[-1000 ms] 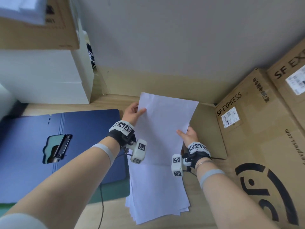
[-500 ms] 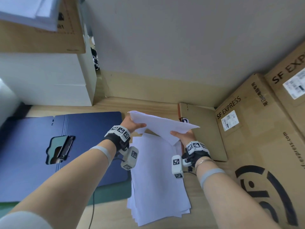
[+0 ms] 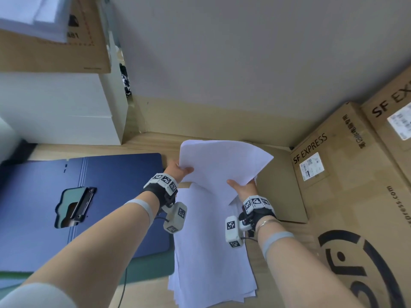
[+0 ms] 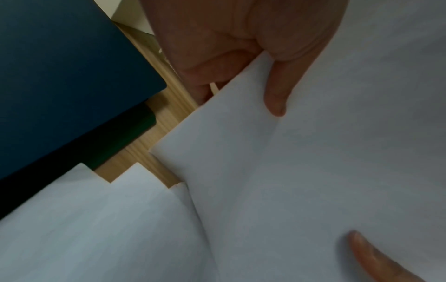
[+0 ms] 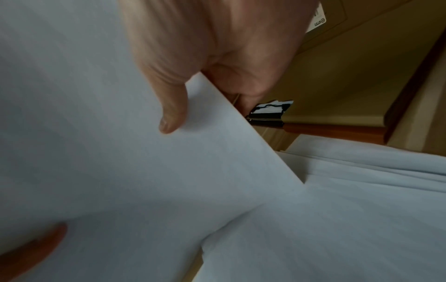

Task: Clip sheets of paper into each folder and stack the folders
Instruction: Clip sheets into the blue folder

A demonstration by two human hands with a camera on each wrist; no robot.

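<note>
I hold a white sheet of paper (image 3: 224, 161) in the air between both hands, above a loose pile of white sheets (image 3: 211, 258) on the wooden desk. My left hand (image 3: 178, 168) pinches the sheet's left edge, thumb on top (image 4: 275, 99). My right hand (image 3: 242, 186) pinches its right edge, thumb on top (image 5: 172, 114). An open blue folder (image 3: 106, 196) with a black metal clip (image 3: 82, 203) lies flat to the left. A brown folder (image 3: 278, 192) with a black clip (image 5: 267, 112) lies to the right, partly hidden by the sheet.
Large cardboard boxes (image 3: 355, 196) crowd the right side. White boxes (image 3: 57, 110) stand at the back left, with a cardboard box (image 3: 55, 41) on top. A green folder edge (image 3: 155, 272) shows under the blue folder. A grey wall closes the back.
The sheet, upright a second ago, tipped down flat between my hands and now curves up again at its far end. Both hands keep their pinch.
</note>
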